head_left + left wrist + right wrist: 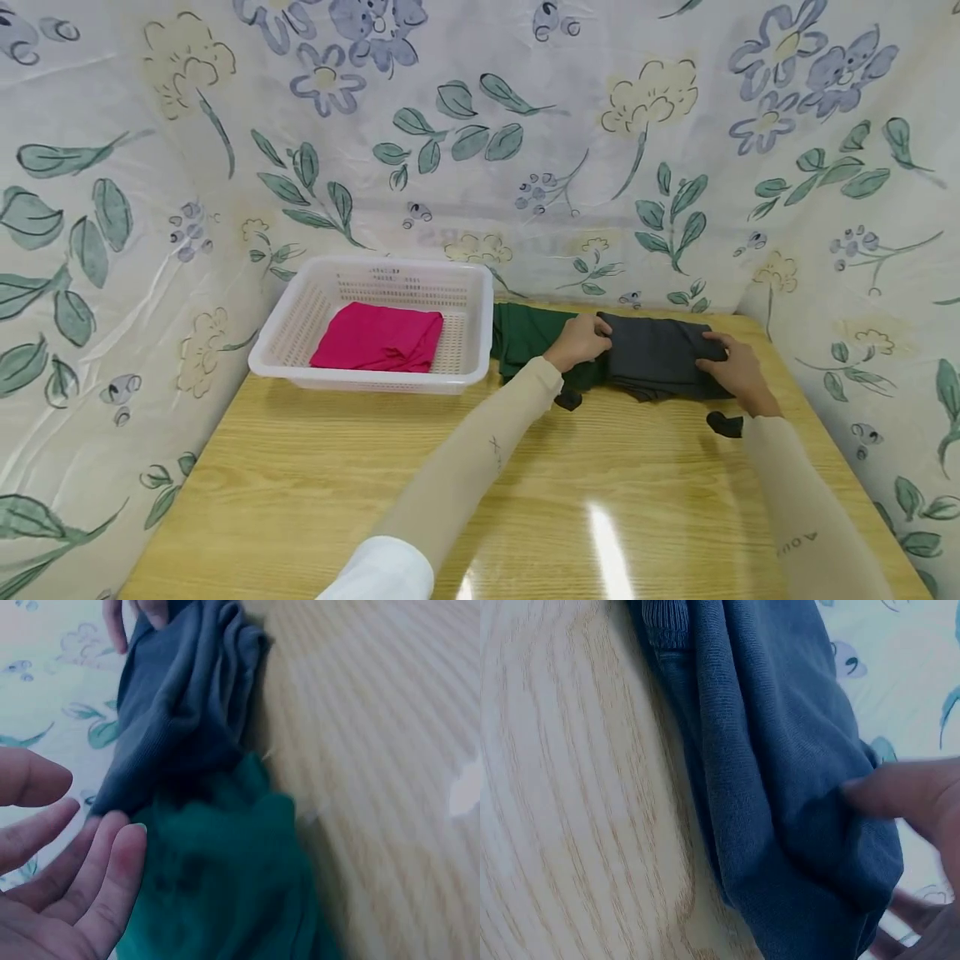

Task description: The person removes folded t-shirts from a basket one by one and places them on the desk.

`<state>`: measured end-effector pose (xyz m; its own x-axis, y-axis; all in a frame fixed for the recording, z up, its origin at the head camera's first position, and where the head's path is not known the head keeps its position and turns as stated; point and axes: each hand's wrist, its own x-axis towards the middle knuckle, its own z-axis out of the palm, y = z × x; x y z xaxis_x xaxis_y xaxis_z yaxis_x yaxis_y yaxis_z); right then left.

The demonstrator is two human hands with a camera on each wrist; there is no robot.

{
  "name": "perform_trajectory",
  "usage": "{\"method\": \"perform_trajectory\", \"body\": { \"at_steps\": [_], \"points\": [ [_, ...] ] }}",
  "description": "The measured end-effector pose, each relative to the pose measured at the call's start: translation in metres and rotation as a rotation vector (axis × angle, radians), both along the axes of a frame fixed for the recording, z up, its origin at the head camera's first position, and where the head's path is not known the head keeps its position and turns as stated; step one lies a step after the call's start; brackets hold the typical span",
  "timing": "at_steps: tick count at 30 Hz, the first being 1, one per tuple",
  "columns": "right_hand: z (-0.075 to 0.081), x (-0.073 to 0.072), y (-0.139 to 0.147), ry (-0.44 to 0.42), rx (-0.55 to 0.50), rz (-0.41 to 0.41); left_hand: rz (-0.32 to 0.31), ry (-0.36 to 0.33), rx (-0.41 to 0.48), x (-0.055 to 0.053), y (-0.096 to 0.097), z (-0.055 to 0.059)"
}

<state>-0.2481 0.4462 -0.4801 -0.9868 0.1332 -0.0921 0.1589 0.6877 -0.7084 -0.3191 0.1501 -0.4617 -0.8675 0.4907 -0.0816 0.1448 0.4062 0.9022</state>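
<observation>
A folded dark grey garment lies near the back right of the table. My right hand grips its right end, thumb on top and the other fingers partly hidden behind the edge. At the garment's left end is my left hand, its fingertips by the cloth's corner. Thumb and fingers of that hand stand apart with no cloth between them. A folded dark green garment lies under and beside the left hand, touching the grey one.
Left of the green garment stands a white plastic basket with a folded pink garment in it. The wooden table meets floral cloth walls at the back and sides. Small black pieces show by both wrists.
</observation>
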Motion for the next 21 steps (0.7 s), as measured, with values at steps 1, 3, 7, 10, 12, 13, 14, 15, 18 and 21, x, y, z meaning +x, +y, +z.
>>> {"method": "perform_trajectory", "body": {
  "at_steps": [1, 3, 7, 10, 12, 13, 14, 15, 18, 21],
  "points": [
    [0.0, -0.001, 0.0, 0.027, 0.019, -0.003, -0.002, 0.002, 0.0, -0.001, -0.002, 0.001],
    [0.002, -0.002, -0.003, 0.073, 0.044, -0.005, -0.011, 0.0, 0.005, -0.004, -0.007, 0.003],
    [0.008, -0.003, -0.012, 0.134, 0.044, 0.02, -0.049, 0.001, 0.036, -0.008, -0.016, 0.009],
    [0.015, -0.006, -0.022, 0.169, 0.04, 0.058, -0.088, 0.01, 0.053, -0.01, -0.024, 0.015],
    [0.021, -0.008, -0.029, 0.183, 0.039, 0.087, -0.11, 0.017, 0.056, -0.011, -0.03, 0.022],
    [0.023, -0.009, -0.033, 0.188, 0.03, 0.101, -0.118, 0.021, 0.057, -0.011, -0.033, 0.025],
    [0.027, -0.01, -0.037, 0.189, 0.017, 0.114, -0.123, 0.027, 0.056, -0.011, -0.036, 0.029],
    [0.029, -0.01, -0.04, 0.186, 0.0, 0.125, -0.126, 0.033, 0.057, -0.011, -0.039, 0.032],
    [0.039, -0.009, -0.053, 0.169, -0.074, 0.147, -0.131, 0.053, 0.07, -0.011, -0.048, 0.041],
    [0.047, -0.008, -0.064, 0.175, -0.126, 0.161, -0.137, 0.064, 0.074, -0.011, -0.057, 0.05]
  ]
}}
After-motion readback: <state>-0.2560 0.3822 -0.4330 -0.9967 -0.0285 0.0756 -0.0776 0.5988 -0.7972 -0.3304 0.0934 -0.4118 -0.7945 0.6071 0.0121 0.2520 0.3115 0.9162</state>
